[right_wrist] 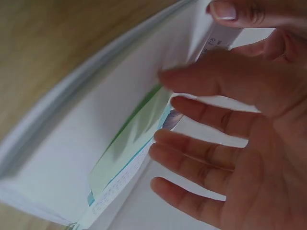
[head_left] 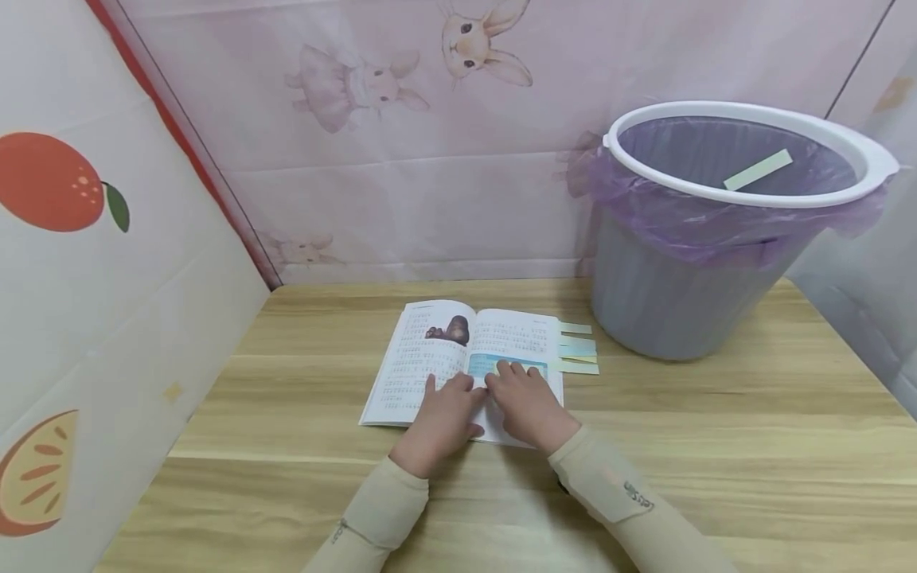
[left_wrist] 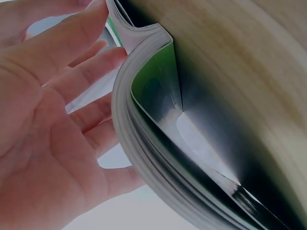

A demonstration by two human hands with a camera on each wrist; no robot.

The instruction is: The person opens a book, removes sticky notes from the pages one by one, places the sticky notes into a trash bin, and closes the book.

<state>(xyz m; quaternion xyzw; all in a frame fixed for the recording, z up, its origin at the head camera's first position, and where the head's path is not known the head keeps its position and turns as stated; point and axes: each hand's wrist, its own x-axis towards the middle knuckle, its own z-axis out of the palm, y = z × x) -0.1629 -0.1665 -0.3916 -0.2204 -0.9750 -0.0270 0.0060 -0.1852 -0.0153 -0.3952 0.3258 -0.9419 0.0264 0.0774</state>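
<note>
An open book (head_left: 408,390) lies on the wooden table, with a brown picture on its left page and a blue box on its right. My left hand (head_left: 444,418) rests at the lower middle of the book near the spine. In the left wrist view its fingers reach out over the pages (left_wrist: 125,110), whose edges bulge. My right hand (head_left: 526,406) touches the right page around the blue box. A pale green strip (right_wrist: 127,139) lies on that page by its extended fingers in the right wrist view. Several pale index tabs (head_left: 577,348) stick out from the book's right edge.
A grey bin (head_left: 659,278) with a purple liner and white rim stands at the back right of the table. Another pale green strip (head_left: 758,170) shows inside its opening. A wall cloth (head_left: 430,215) with rabbits hangs behind the table.
</note>
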